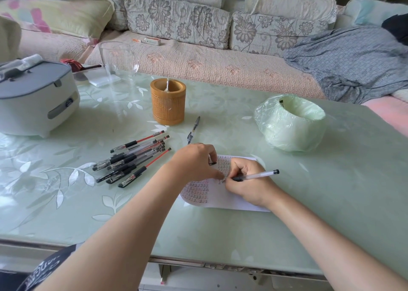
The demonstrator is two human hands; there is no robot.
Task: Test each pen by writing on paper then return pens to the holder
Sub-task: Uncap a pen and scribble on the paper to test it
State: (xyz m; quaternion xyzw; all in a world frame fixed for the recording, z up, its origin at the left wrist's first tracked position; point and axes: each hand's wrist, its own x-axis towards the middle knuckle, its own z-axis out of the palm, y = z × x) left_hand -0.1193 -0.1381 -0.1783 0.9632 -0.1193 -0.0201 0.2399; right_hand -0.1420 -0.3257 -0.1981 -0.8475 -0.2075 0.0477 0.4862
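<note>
Here, seen from above, a person sits at a pale green glass-topped desk (309, 202), testing pens. The right hand (249, 180) grips a clear-barrelled gel pen (256, 176) in a writing hold, fingers curled tight near the tip. The tip is down on a white sheet of paper (238, 202), and the barrel slants up and away to the right. The heel of this hand rests on the sheet, with the forearm reaching in from the lower right.

The left hand (194, 162) lies knuckles-up on the paper's left part, fingers curled, one fingertip pressing the sheet just beside the pen tip. It appears to pinch a small dark pen cap (212, 163), though little of that shows. The left forearm crosses the desk from the lower left.

Rows of small red and black test marks already fill much of the sheet. To do this step well, I judge the left hand should keep the paper pinned flat. The right hand should make a short, light mark in bare space, enough to show whether ink flows.

A pile of black and red gel pens (132, 158) lies on the desk, left of the paper. One more black pen (193, 130) lies apart, between the pile and a round bamboo pen holder (168, 105), which stands upright behind them. Most pens are still outside it, so much of the task seems left.

A white rice cooker (33, 98) stands at far left. A roll of green plastic bags (291, 122) sits to the right.
</note>
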